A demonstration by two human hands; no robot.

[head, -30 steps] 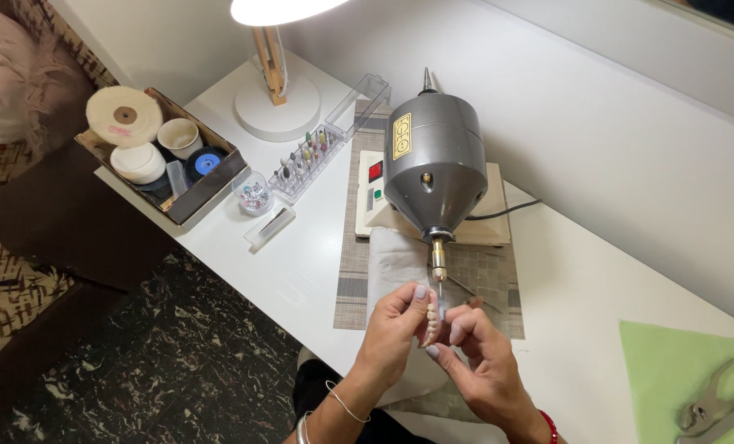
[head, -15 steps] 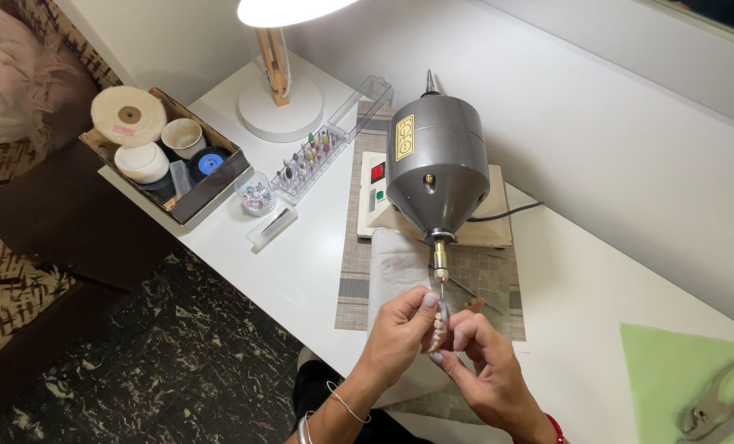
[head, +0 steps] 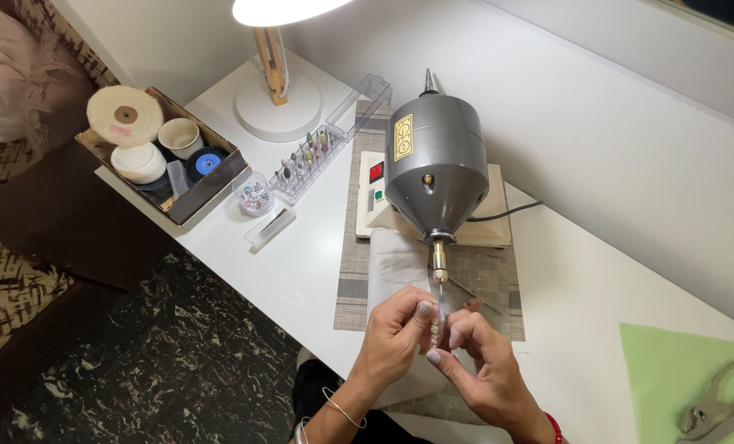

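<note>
A short string of small pale beads [head: 435,330] is pinched between the fingertips of the left hand [head: 396,337] and the right hand [head: 480,367], both grips clenched on it, just under the spindle tip [head: 439,267] of the grey polishing motor [head: 435,168]. The work appears to be under way at the spindle, not finished; the folded white cloth [head: 396,261] on the desk [head: 301,271] lies beneath

Bright lamp [head: 289,10] glare overhead — sharp, evenly lit
</note>
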